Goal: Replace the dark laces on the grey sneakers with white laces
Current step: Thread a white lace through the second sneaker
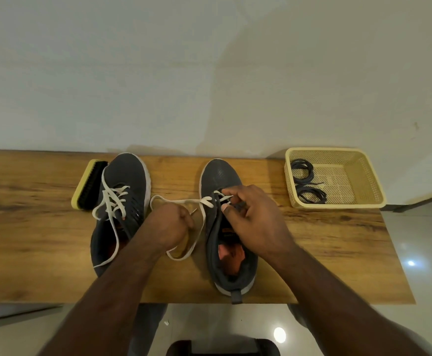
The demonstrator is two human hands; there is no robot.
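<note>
Both hands (170, 224) (254, 214) pinch the white lace (184, 202); no readable writing on either sneaker (222, 176).

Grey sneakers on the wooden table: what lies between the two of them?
In the head view, the left hand pinching the white lace, whose loop rests on the wooden table between the left sneaker and right sneaker.

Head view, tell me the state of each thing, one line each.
Left sneaker: laced with a white lace, ends loose.
Right sneaker: only its front eyelets laced.
White lace: partly threaded into the right sneaker.
Dark laces: coiled in the basket.
Brush: lying beside the left sneaker.
Left hand: pinching the lace end.
Right hand: gripping the lace at the eyelets.
</note>
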